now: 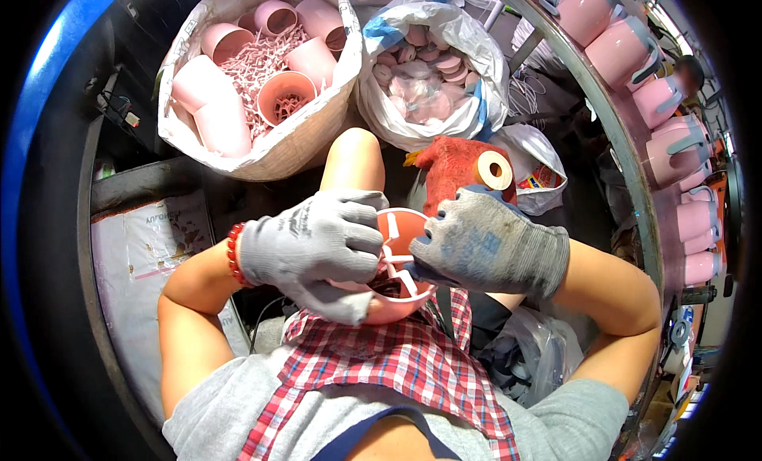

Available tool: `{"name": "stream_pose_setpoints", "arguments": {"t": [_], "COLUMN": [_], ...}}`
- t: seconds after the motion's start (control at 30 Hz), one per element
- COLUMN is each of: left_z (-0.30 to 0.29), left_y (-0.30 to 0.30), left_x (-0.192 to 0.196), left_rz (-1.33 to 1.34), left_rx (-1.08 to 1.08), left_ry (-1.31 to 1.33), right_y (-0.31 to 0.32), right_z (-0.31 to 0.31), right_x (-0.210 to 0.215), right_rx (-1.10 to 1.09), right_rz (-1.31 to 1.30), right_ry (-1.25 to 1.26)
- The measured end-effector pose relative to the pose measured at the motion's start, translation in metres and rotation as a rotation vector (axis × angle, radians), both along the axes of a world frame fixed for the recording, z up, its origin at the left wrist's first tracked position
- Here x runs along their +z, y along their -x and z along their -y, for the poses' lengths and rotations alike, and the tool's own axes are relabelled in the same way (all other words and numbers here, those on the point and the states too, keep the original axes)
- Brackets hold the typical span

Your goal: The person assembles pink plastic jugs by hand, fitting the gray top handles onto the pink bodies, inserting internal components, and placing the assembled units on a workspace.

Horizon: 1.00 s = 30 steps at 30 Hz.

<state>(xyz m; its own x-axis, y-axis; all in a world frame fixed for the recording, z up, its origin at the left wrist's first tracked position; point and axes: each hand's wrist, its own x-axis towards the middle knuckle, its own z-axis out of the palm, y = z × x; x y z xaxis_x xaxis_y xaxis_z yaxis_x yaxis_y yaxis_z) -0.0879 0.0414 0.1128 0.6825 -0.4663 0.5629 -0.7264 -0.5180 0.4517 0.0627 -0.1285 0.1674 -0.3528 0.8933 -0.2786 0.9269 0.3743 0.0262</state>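
**A:** Right, both gloved hands are in over the lap, and between them sits a pink plastic cup [401, 263], held just above the checked cloth [381, 366] on the person's knees.

**B:** Which way is it facing?

**A:** Mouth up and tipped a little toward the camera, so its long axis runs from the lap up and away from the body. You can see a pale cross-shaped insert [399, 264] lying inside the opening.

**B:** And the left hand [313, 247]?

**A:** Its grip is closed around the cup's near-left wall, fingers curled over the rim, thumb under the bottom edge (a red bead bracelet [232, 255] shows at that wrist).

**B:** The right hand [488, 251]?

**A:** Fingers bent down onto the right rim and touching the insert. It looks like a pinch on the insert, though the fingertips are partly hidden, so I can't be sure what exactly they clamp.

**B:** What's around them?

**A:** Beyond the hands, a woven sack [262, 147] of pink cups and pale pink scrap, and just right of it a clear plastic bag [468, 72] of round pink lids. A red plush toy [456, 171] lies beside the right hand. Along the right edge curves a rack of pink mugs [675, 144] with grey handles.
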Motion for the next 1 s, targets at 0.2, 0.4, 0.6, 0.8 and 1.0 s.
{"name": "stream_pose_setpoints", "arguments": {"t": [0.2,0.4,0.6,0.8,1.0], "left_z": [-0.051,-0.017,0.018,0.033,0.034], "left_y": [0.048,0.006,-0.051,-0.064,-0.094], "left_x": [-0.043,-0.032,-0.041,-0.098,-0.085], "left_rz": [0.157,0.148,0.001,-0.246,-0.619], "left_rx": [0.508,0.542,0.462,0.586,0.679], "left_ry": [0.133,0.261,0.423,0.69,0.662], "right_y": [-0.135,-0.21,-0.132,-0.117,-0.017], "right_z": [0.089,0.053,-0.006,0.155,0.378], "right_x": [0.03,0.039,0.063,0.007,-0.129], "right_rx": [-0.535,-0.708,-0.272,-0.519,-1.817], "right_rz": [-0.833,-0.005,0.039,-0.366,-0.345], "right_ry": [-0.445,-0.826,-0.503,-0.673,-0.255]}}
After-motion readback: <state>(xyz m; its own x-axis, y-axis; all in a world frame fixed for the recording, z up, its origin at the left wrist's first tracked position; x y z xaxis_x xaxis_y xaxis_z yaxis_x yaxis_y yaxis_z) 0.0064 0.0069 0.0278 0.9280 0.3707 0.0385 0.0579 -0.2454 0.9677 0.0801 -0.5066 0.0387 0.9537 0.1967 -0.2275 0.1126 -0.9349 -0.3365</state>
